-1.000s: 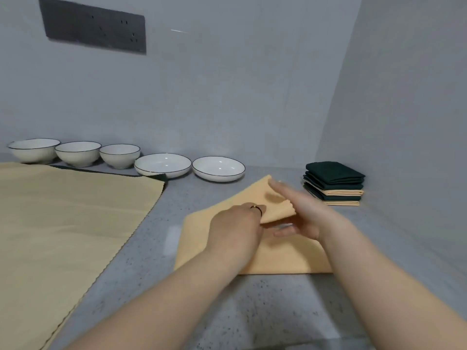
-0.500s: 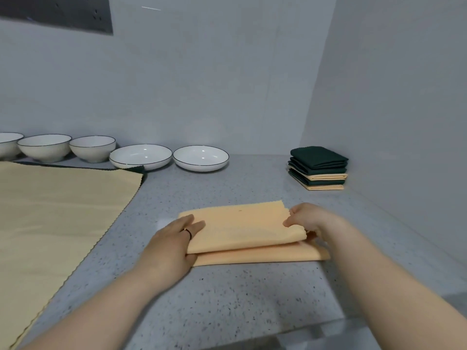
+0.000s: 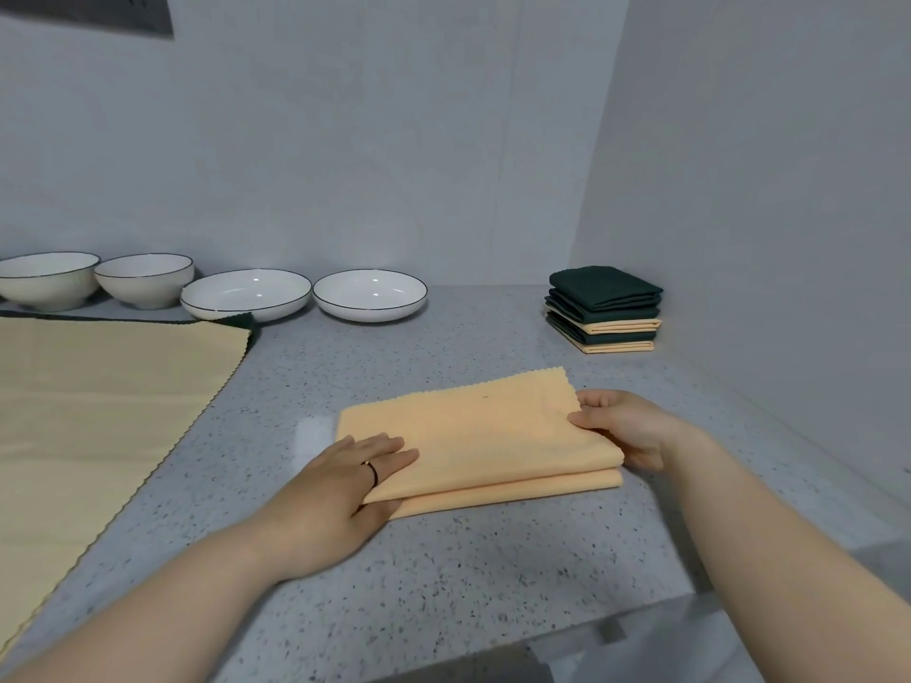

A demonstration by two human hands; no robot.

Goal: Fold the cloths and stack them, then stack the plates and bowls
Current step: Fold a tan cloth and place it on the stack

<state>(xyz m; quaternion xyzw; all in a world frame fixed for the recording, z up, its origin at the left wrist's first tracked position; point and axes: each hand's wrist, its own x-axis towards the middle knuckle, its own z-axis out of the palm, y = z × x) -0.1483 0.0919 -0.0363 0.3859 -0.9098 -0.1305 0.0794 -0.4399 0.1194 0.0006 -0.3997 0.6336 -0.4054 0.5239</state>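
A folded orange cloth (image 3: pixel 485 436) lies in the middle of the speckled grey counter (image 3: pixel 443 574). My left hand (image 3: pixel 340 490) grips its near left corner, fingers on top and thumb tucked under. My right hand (image 3: pixel 623 428) pinches its right edge between thumb and fingers. A stack of folded dark green and orange cloths (image 3: pixel 605 309) stands in the back right corner. A large yellow cloth (image 3: pixel 93 416) lies spread flat on the left, over a dark green cloth (image 3: pixel 244 318) that shows only at its edge. Two white plates (image 3: pixel 246 294) (image 3: pixel 370 294) and two white bowls (image 3: pixel 144 280) (image 3: pixel 47 279) line the back wall.
Walls close the counter at the back and on the right. The counter's front edge (image 3: pixel 616 613) runs across the lower right. A dark panel (image 3: pixel 88 12) hangs on the wall at the upper left.
The orange cloth has been folded over into a narrower rectangle. My left hand moved from its middle to its left corner, and my right hand went to its right edge. The view shifted right.
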